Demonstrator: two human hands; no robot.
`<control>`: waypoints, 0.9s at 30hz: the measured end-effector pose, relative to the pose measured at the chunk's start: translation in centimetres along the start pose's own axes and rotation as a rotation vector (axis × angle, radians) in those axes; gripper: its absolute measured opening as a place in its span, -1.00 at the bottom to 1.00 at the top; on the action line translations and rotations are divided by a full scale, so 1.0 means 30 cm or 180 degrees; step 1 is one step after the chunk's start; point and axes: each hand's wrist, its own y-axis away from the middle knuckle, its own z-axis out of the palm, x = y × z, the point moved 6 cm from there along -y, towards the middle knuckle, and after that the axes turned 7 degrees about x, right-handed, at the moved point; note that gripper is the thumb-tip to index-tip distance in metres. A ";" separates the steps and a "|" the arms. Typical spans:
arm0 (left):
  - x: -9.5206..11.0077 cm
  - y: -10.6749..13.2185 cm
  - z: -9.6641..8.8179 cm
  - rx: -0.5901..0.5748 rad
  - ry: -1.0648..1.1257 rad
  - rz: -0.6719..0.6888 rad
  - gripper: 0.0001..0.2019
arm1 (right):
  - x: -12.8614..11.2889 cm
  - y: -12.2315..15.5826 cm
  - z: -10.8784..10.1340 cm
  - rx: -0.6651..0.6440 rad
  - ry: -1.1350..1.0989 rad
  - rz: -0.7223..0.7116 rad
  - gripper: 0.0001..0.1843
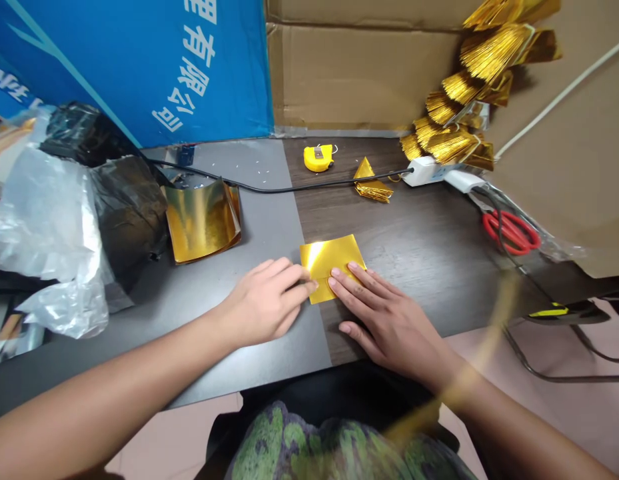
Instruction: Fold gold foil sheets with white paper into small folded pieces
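You sit at a two-tone table (pixel 269 233), grey on your left and dark wood grain on your right, backed by a blue panel (pixel 114 60) with white lettering and brown cardboard (pixel 359 77). Crumpled plastic bags (pixel 49 220) crowd the far left, well clear of your fingers. Your hands are near each other but apart: the right hand (pixel 376 303) lies flat, fingers spread, on the lower right of a shiny gold sheet (pixel 334 257); the left hand (pixel 274 297) is curled, its fingertips at the sheet's lower left edge, and I cannot tell whether they pinch it. The sheet lies in front of you, about where the two table colours meet, with what looks like a fold line across its lower part. Uneven pressure could let the smooth foil slide and send that fold crooked; a step at the colour join, if there is one, might dent it. Behind stand other things: pleated gold bundles (pixel 494 60) stacked at the upper right, curved gold sheets (pixel 202 223) at the left, red-handled scissors (pixel 512 232), a white power strip (pixel 423 171), a pleated gold piece (pixel 372 189) and a yellow tape measure (pixel 318 159). A thin black cable (pixel 269 191) crosses beyond the sheet and could snag a far reach.
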 end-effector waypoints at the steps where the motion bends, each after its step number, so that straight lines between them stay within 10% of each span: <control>1: 0.012 -0.004 0.002 -0.0083 -0.0072 0.0056 -0.71 | 0.000 -0.001 0.001 -0.0012 -0.0013 0.0012 -0.44; 27: 0.074 -0.005 0.020 -0.0538 -0.0386 0.0031 -0.62 | 0.064 -0.032 -0.040 0.0266 0.0494 0.0802 -0.44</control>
